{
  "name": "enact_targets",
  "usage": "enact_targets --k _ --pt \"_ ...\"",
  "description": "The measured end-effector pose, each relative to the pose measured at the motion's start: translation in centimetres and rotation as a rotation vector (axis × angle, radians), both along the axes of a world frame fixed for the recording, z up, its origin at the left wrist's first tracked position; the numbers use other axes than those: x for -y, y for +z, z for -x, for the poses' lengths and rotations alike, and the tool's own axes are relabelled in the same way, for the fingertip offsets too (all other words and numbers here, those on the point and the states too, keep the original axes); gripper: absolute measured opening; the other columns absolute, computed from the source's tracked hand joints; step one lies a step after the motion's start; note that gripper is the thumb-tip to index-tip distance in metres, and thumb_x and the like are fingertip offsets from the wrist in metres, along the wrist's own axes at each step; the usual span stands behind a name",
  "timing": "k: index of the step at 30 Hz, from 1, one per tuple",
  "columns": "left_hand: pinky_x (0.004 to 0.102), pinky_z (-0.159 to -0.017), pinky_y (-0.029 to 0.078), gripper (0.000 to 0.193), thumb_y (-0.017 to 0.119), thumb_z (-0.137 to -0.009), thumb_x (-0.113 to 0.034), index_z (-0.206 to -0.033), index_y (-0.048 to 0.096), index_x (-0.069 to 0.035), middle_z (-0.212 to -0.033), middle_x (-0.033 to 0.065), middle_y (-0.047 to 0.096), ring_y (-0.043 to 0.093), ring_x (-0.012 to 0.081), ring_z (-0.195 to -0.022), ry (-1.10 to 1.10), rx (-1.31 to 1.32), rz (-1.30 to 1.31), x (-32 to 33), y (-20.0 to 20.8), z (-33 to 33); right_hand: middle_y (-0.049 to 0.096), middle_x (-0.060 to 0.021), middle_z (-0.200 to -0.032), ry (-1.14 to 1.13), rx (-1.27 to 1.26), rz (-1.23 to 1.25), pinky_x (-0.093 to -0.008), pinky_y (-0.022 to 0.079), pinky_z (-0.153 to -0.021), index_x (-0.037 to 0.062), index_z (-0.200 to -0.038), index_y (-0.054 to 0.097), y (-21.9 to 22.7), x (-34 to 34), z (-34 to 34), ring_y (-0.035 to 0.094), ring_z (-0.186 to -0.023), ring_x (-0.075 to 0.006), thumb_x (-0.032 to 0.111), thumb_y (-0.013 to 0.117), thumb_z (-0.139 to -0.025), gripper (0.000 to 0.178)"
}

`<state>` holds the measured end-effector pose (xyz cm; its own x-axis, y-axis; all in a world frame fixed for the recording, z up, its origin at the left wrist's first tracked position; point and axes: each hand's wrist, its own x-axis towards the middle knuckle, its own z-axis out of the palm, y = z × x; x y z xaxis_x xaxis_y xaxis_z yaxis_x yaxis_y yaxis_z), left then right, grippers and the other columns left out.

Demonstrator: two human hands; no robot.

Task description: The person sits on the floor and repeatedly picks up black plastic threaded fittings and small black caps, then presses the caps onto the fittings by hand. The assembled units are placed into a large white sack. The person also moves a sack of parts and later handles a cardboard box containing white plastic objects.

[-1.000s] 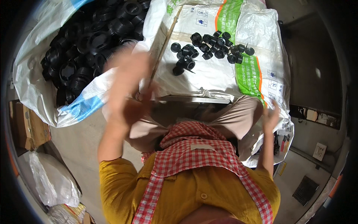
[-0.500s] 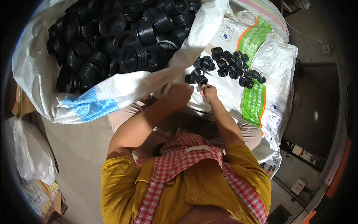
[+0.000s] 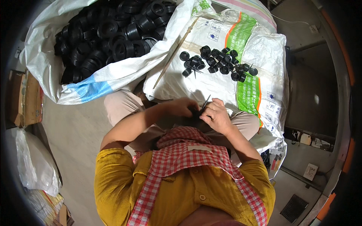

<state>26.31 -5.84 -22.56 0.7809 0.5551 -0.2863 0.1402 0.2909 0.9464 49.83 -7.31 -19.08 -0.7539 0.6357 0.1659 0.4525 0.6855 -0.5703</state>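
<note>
Close to my lap, both my hands meet around a small dark plastic piece [image 3: 196,112] with a thin pointed spike [image 3: 206,102] standing up from it. My left hand [image 3: 184,107] is closed on the piece from the left, its fingertips in shadow. From the right, my right hand [image 3: 218,116] pinches at the piece beside the spike, fingers curled. Just beyond them, on the white woven sack [image 3: 169,88], lie clusters of small black plastic caps [image 3: 222,60], some with similar thin spikes. How the held piece is shaped inside my fingers is hidden.
A large white woven bag [image 3: 128,69] at the far left is full of black ribbed plastic rings [image 3: 107,28]. Along the sack lies a thin wooden stick [image 3: 175,52]. A cardboard box [image 3: 32,100] and a clear plastic bag [image 3: 36,162] stand at left.
Both hands have drawn back from the caps toward my lap, bringing a dark spiked plastic piece along. The view has shifted, and the wooden stick now shows on the sack.
</note>
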Motion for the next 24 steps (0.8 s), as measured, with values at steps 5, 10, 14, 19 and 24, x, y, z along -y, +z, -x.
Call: enact_targets --k 5,10,14,19,24 --pt "0.0288 -0.078 0.045 0.061 0.064 -0.065 0.004 -0.121 0.044 -0.004 -0.099 0.0075 0.058 0.055 0.0149 -0.088 0.267 0.204 0.223 4.6 -0.8 -0.8 0.051 -0.0042 -0.083 -0.278 -0.4 0.745 -0.0293 0.041 -0.081 0.0057 -0.095 0.052 1.6 1.8 0.9 0.051 -0.082 -0.0172 0.007 0.074 -0.073 0.031" --pt "0.0276 -0.076 0.046 0.044 0.062 -0.07 0.002 -0.112 0.051 -0.002 -0.094 0.0062 0.059 0.056 0.0129 -0.087 0.386 -0.006 -0.037 6.2 1.7 -1.0 0.053 -0.003 -0.07 -0.078 -0.157 0.56 -0.0314 0.041 -0.074 0.0058 -0.084 0.057 1.0 3.5 1.2 0.052 -0.079 -0.0209 0.005 0.075 -0.067 0.025" --pt "0.0291 -0.076 0.047 0.03 0.06 -0.076 -0.005 -0.105 0.057 0.0 -0.098 0.0079 0.06 0.057 0.0155 -0.089 0.271 0.009 0.278 6.5 1.1 -0.6 0.058 -0.009 -0.075 0.034 -0.129 0.111 -0.0364 0.043 -0.071 0.0049 -0.077 0.058 1.6 3.1 1.3 0.054 -0.074 -0.0305 0.008 0.071 -0.064 0.018" --pt "0.0357 -0.082 0.05 0.033 0.063 -0.077 -0.013 -0.107 0.059 -0.002 -0.107 0.0116 0.061 0.059 0.0259 -0.098 -0.092 -0.247 -1.206 5.6 5.9 -0.5 0.058 -0.0063 -0.073 -0.023 -0.138 1.248 -0.03 0.044 -0.064 0.0009 -0.077 0.058 1.8 3.6 0.1 0.054 -0.068 -0.0179 0.013 0.063 -0.081 0.014" --pt "0.0321 -0.083 0.051 0.039 0.068 -0.071 -0.012 -0.108 0.059 -0.005 -0.108 0.009 0.063 0.062 0.0249 -0.098 0.181 -0.018 -1.79 4.8 10.6 3.0 0.059 -0.0099 -0.07 0.209 -0.22 1.798 -0.0303 0.044 -0.067 0.001 -0.073 0.058 4.0 3.2 -6.5 0.057 -0.071 -0.0191 0.017 0.063 -0.081 0.018"
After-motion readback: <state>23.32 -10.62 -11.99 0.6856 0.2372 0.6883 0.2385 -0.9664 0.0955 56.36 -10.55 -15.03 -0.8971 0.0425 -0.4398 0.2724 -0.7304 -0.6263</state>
